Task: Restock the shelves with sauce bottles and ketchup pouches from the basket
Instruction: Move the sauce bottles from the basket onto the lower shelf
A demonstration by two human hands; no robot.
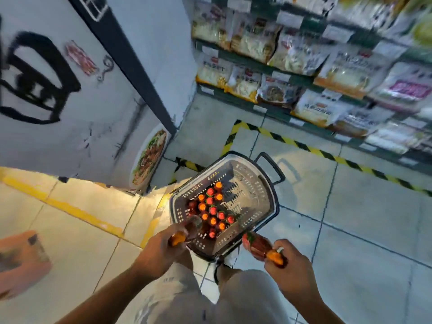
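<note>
A grey shopping basket (261,183) stands on the tiled floor in front of me. Several sauce bottles (211,210) with orange and red caps stand upright in its left half. My left hand (161,251) grips one sauce bottle (190,226) by its orange-capped neck, just above the basket's near edge. My right hand (286,265) grips a second, red sauce bottle (257,245) by its orange cap, tilted, to the right of the basket's near corner. No ketchup pouches show.
Shelves (301,78) of bagged goods run along the upper right, behind a yellow-black floor stripe (311,149). A white wall (70,101) with a food poster (149,157) stands at left. A blurred orange object (21,263) lies at the far left. My knees are below.
</note>
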